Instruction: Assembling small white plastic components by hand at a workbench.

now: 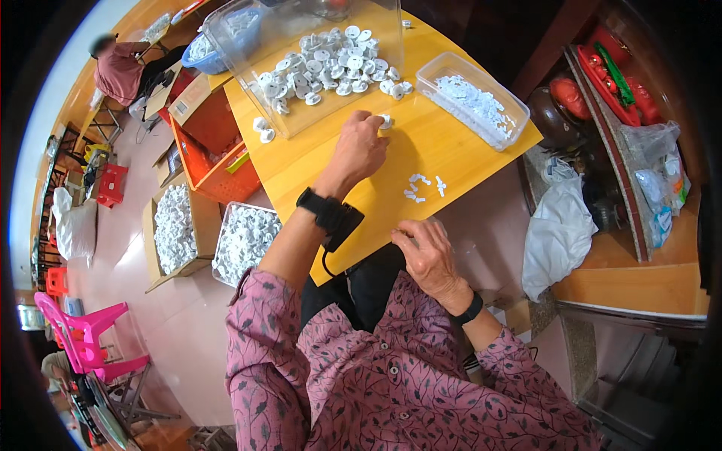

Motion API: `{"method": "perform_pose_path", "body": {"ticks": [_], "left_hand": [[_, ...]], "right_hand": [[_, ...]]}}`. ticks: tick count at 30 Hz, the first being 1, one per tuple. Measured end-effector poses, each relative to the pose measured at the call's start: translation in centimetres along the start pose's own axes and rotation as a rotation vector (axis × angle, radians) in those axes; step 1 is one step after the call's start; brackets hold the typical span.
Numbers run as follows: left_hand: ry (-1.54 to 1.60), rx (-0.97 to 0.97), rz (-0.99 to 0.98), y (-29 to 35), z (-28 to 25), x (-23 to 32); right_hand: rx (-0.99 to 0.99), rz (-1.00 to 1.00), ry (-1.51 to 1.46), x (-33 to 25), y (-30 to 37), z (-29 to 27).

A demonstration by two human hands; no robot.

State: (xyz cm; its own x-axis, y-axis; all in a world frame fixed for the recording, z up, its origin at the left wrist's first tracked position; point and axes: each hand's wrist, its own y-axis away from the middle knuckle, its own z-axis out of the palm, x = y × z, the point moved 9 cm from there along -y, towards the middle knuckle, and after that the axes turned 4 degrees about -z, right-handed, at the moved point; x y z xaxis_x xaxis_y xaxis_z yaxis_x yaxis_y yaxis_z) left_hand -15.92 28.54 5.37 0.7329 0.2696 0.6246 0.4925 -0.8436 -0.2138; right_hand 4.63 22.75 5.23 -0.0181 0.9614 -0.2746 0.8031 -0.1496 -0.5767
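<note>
My left hand (359, 148) reaches over the yellow table (293, 169), its fingers curled against a white round plastic piece (386, 121); the grip is partly hidden by the fingers. At the near edge of the table is my right hand (427, 254), thumb and forefinger drawn together; whatever may be between them is too small to make out. Several small white strips (417, 186) lie loose just beyond it. A heap of white round plastic pieces (331, 64) fills the clear tub (301, 124) at the far side. More tiny white parts are in a clear box (519, 124) at the right.
An orange crate (226, 180), a cardboard box (154, 259) and a white tray (218, 263) of white pieces stand left of the table. A pink chair (90, 338) is farther left. Shelves (617, 180) rise at the right. Another person (120, 71) sits far left.
</note>
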Motion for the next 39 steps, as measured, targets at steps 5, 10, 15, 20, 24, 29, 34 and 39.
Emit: {"method": "perform_pose_path", "body": {"ticks": [5,10,15,20,24,29,34,39], "left_hand": [[-0.184,0.064,0.191,-2.4,2.6,-0.2],[-0.2,-0.054,0.15,-3.4,4.1,-1.8],[-0.217,-0.124,0.233,-1.4,3.3,-1.9],[-0.06,-0.064,0.158,3.4,-0.8,-0.7],[0.006,-0.066,0.102,7.7,-2.6,-1.2],[-0.01,-0.021,0.064,12.0,-3.7,-0.8],[-0.084,0.106,0.033,14.6,-5.0,1.4],[0.15,0.25,-0.089,16.8,-4.9,2.9]], "right_hand": [[0.136,0.189,-0.235,1.8,0.6,-0.3],[0.183,0.873,-0.913,6.2,3.7,2.4],[0.179,0.892,-1.062,7.0,3.5,2.9],[0.174,0.78,-0.93,6.8,1.9,2.6],[0.164,0.61,-0.775,5.2,-0.6,2.0],[0.123,0.534,-0.636,5.1,-1.6,2.3],[0.088,0.61,-0.722,5.1,-1.3,3.2],[0.026,0.822,-1.106,4.8,-0.7,4.0]]}}
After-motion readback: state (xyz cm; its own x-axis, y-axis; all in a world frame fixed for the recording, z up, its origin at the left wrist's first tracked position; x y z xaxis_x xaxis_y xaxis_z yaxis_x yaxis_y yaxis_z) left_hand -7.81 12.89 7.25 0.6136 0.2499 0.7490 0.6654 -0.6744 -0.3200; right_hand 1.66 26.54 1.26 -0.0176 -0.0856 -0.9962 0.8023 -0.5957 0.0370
